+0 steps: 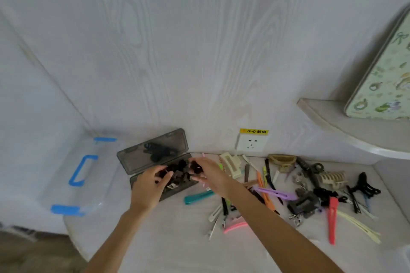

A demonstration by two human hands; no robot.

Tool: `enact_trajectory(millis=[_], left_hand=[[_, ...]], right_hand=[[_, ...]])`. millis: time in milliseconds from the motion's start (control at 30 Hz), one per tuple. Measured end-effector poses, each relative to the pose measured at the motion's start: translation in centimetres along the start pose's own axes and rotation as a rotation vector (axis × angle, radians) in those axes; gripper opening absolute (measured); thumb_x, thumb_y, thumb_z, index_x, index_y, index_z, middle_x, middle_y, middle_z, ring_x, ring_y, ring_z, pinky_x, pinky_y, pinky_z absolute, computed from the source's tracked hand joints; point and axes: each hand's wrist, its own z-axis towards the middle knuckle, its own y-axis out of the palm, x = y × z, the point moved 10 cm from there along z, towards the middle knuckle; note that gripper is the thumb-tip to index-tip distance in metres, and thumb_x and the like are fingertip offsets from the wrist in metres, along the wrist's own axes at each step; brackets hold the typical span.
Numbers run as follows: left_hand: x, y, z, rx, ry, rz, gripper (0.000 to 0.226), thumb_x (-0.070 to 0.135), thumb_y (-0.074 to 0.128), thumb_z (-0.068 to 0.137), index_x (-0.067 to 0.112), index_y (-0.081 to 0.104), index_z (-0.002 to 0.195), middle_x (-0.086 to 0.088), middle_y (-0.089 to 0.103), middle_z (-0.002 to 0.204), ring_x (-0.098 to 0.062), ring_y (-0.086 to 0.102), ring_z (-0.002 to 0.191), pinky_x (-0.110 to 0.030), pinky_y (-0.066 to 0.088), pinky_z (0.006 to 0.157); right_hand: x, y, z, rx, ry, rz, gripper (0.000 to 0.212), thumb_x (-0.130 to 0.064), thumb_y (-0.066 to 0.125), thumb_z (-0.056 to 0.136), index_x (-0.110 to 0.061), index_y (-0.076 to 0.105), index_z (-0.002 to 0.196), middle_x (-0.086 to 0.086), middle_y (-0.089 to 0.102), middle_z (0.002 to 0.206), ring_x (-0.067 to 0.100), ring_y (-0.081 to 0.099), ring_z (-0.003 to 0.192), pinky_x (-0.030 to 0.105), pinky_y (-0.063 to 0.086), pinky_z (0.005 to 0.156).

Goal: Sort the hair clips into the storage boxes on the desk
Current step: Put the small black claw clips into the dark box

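Observation:
A smoky grey storage box (177, 191) lies open on the desk, its lid (153, 150) leaning back against the wall. It is heaped with small dark claw clips (178, 172). My left hand (148, 186) hovers over the box's near left part, fingers curled among the clips. My right hand (210, 174) reaches over the box's right end, fingertips on a dark claw clip (196, 167). A spread of loose hair clips (288, 193) in many colours covers the desk to the right.
A clear plastic bin with blue latches and handle (82, 173) stands at the left edge of the desk. A wall socket (251, 143) with a yellow label sits behind the clips. A shelf (355, 131) with a floral tin (383, 86) juts out at upper right.

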Motion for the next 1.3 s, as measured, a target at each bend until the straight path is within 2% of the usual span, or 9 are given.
enact_trajectory(millis=[100, 200, 333, 500, 800, 867, 1000, 1167, 1300], left_hand=[[-1.1, -0.8, 0.4, -0.042, -0.005, 0.016, 0.034, 0.040, 0.061, 0.086, 0.020, 0.063, 0.113, 0.003, 0.069, 0.109, -0.012, 0.066, 0.093, -0.021, 0.049, 0.072], [-1.5, -0.6, 0.7, -0.154, 0.008, 0.064, 0.038, 0.036, 0.061, 0.087, 0.021, 0.057, 0.122, 0.005, 0.063, 0.121, -0.012, 0.060, 0.110, -0.026, 0.046, 0.088], [0.6, 0.1, 1.7, -0.254, 0.102, 0.075, 0.028, 0.028, 0.057, 0.091, 0.026, 0.058, 0.119, 0.009, 0.062, 0.120, -0.005, 0.059, 0.102, -0.020, 0.047, 0.082], [8.4, 5.4, 2.6, -0.439, 0.275, 0.083, 0.023, 0.026, 0.056, 0.092, 0.026, 0.062, 0.114, 0.011, 0.065, 0.113, 0.001, 0.059, 0.091, -0.018, 0.048, 0.081], [21.4, 20.6, -2.7, -0.681, 0.568, 0.141, 0.029, 0.019, 0.047, 0.095, 0.023, 0.058, 0.121, 0.006, 0.059, 0.124, -0.010, 0.057, 0.106, -0.023, 0.043, 0.090], [24.5, 23.2, -3.8, -0.631, 0.637, 0.149, 0.032, 0.011, 0.045, 0.094, 0.022, 0.056, 0.123, 0.004, 0.059, 0.124, -0.013, 0.058, 0.102, -0.022, 0.042, 0.087], [29.9, 26.6, -5.1, -0.543, 0.784, 0.109, 0.035, 0.013, 0.044, 0.095, 0.024, 0.052, 0.128, 0.006, 0.055, 0.129, -0.010, 0.053, 0.114, -0.024, 0.043, 0.096], [31.8, 30.8, -5.9, -0.520, 0.924, 0.354, 0.023, 0.031, 0.051, 0.091, 0.030, 0.062, 0.112, 0.010, 0.059, 0.119, -0.011, 0.050, 0.117, -0.026, 0.040, 0.096], [29.0, 30.0, -5.1, -0.449, 0.877, 0.440, 0.019, 0.039, 0.056, 0.088, 0.027, 0.069, 0.095, 0.010, 0.065, 0.108, -0.012, 0.054, 0.109, -0.027, 0.039, 0.093]], right_hand=[[1.0, 2.0, 0.8, -0.052, 0.070, 0.096, 0.039, -0.027, 0.034, 0.100, -0.007, 0.044, 0.132, 0.014, 0.040, 0.144, 0.025, 0.041, 0.129, 0.035, 0.034, 0.106], [1.3, 1.5, 0.4, -0.068, 0.096, 0.083, 0.052, -0.037, 0.027, 0.100, -0.006, 0.033, 0.142, 0.012, 0.035, 0.149, 0.024, 0.033, 0.136, 0.036, 0.027, 0.113], [1.1, -1.7, -1.9, -0.046, 0.063, 0.014, 0.044, -0.041, 0.030, 0.099, -0.012, 0.054, 0.123, 0.007, 0.060, 0.119, 0.018, 0.059, 0.101, 0.028, 0.047, 0.085], [0.8, -10.2, -6.1, 0.208, 0.044, -0.119, 0.034, -0.015, 0.043, 0.097, 0.000, 0.054, 0.125, 0.017, 0.062, 0.117, 0.023, 0.058, 0.094, 0.027, 0.049, 0.079], [3.7, -28.0, -16.0, 0.660, -0.103, -0.123, 0.023, 0.018, 0.049, 0.083, 0.016, 0.060, 0.104, 0.005, 0.064, 0.065, 0.005, 0.058, 0.046, 0.011, 0.043, 0.044], [4.3, -31.5, -18.1, 0.754, -0.153, -0.229, 0.027, 0.020, 0.055, 0.078, 0.009, 0.065, 0.101, 0.010, 0.067, 0.081, 0.008, 0.065, 0.061, 0.009, 0.047, 0.052], [5.6, -35.6, -20.0, 0.887, -0.060, -0.664, 0.042, 0.000, 0.041, 0.093, -0.014, 0.048, 0.132, 0.001, 0.048, 0.137, 0.017, 0.043, 0.129, 0.023, 0.031, 0.106], [6.5, -35.9, -18.0, 0.710, -0.145, -0.960, 0.061, 0.003, 0.033, 0.093, -0.022, 0.020, 0.147, -0.005, 0.014, 0.156, 0.011, 0.013, 0.144, 0.015, 0.010, 0.112], [5.2, -36.5, -16.9, 0.775, -0.241, -1.061, 0.055, -0.001, 0.039, 0.093, -0.023, 0.032, 0.143, -0.004, 0.029, 0.152, 0.014, 0.026, 0.140, 0.026, 0.028, 0.112]])
